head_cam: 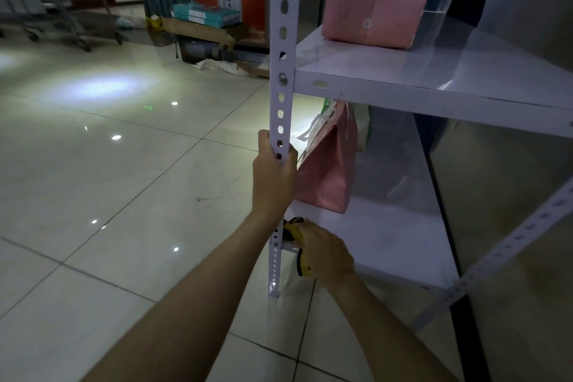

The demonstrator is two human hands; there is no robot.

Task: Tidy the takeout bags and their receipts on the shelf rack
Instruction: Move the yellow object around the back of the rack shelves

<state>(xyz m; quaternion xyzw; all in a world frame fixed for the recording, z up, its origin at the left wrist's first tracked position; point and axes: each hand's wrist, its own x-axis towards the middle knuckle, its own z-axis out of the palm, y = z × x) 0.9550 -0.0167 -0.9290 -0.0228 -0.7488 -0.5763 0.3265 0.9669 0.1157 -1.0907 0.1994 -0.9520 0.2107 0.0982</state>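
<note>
The left hand grips the rack post, the right hand holds a yellow tool at the lower shelf, nearer the upright pink bag just beyond.

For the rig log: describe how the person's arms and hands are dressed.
Both forearms are bare, with no sleeves in view. The left hand and the right hand wear no gloves, and no watch, ring or wristband shows. No cables or markings are visible on either arm.
</note>
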